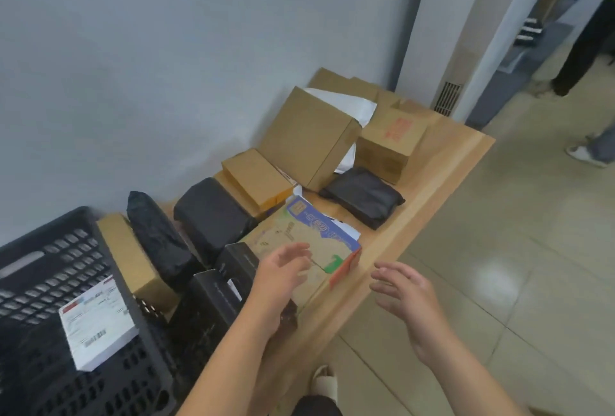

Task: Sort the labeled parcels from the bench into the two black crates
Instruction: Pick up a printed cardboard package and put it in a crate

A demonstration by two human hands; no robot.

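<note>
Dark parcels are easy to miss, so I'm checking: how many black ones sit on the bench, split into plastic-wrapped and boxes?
Black plastic-wrapped parcels: 3
Black boxes: 2
Total: 5

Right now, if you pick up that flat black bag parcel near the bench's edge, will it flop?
Probably a bit. The flat black bag parcel has wrinkled, soft-looking plastic wrap, so it may sag and feel slippery. It lies low and flat on the bench, so it likely won't roll or tip. It looks thin, so perhaps light.
</note>
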